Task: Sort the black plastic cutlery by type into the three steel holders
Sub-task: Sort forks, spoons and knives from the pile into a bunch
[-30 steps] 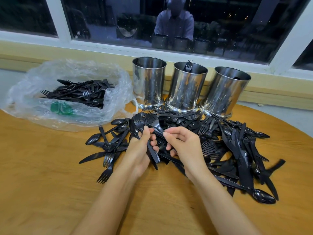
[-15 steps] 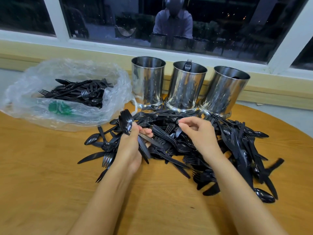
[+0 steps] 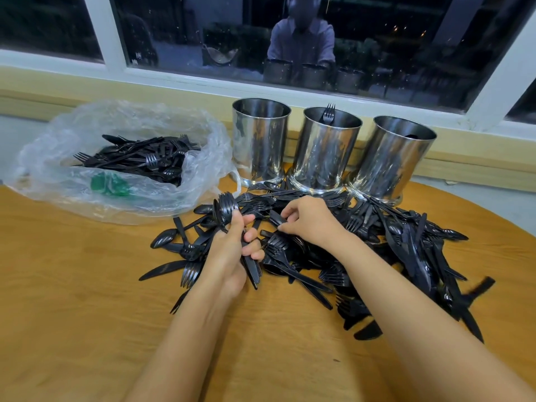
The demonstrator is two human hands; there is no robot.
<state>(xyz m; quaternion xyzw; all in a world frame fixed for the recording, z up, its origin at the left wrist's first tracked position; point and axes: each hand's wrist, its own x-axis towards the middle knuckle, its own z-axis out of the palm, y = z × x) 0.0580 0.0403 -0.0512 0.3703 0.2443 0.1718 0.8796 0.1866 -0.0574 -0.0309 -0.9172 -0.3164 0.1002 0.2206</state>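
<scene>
Head view: by my reckoning the sorting has barely begun. One fork (image 3: 328, 113) stands in the middle holder (image 3: 327, 152), something dark shows in the right holder (image 3: 394, 163), and I cannot see into the left holder (image 3: 259, 140). The left hand (image 3: 229, 256) grips a fork bundle (image 3: 224, 208) beside the pile (image 3: 406, 242) on the table (image 3: 72, 285). The right hand (image 3: 310, 221), fingers curled, pinches a piece (image 3: 277, 220) from it. The plastic bag (image 3: 130, 117) holds more.

This is looking like a dining or food-service room indoors, though which exactly I cannot tell; a rounded wooden surface (image 3: 87, 314) is sitting against a cream wall ledge (image 3: 145, 91) under a white-framed window (image 3: 391, 39); the glass is showing darkness outside and reflecting a person (image 3: 301, 42); three steel holders (image 3: 327, 152) are standing in a row, with bulk black plastic cutlery (image 3: 406, 250) lying heaped and more filling a clear plastic bag (image 3: 139, 198).
</scene>
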